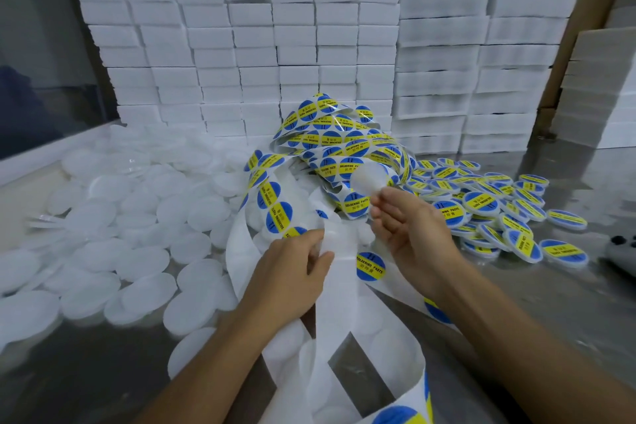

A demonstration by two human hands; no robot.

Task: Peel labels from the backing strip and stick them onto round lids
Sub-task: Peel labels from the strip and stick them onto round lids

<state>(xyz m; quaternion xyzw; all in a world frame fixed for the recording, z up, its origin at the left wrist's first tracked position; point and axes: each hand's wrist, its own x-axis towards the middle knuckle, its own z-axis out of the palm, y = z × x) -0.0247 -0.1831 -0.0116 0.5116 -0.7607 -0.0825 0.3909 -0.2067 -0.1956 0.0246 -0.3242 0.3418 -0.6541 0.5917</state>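
At frame centre the left hand (296, 272) pinches the white backing strip (339, 289), which loops down toward the lower edge. Just right, the right hand (411, 234) holds a pale round piece (368, 179) in its fingertips, seemingly a peeled label seen from behind. Plain white lids (113, 237) fill the left; labelled lids (495, 206) are heaped right.

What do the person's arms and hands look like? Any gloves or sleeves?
No gloves and no sleeves in view. The left hand and right hand are bare, and both forearms are bare to the picture's edge. No rings, watch or bracelets show.
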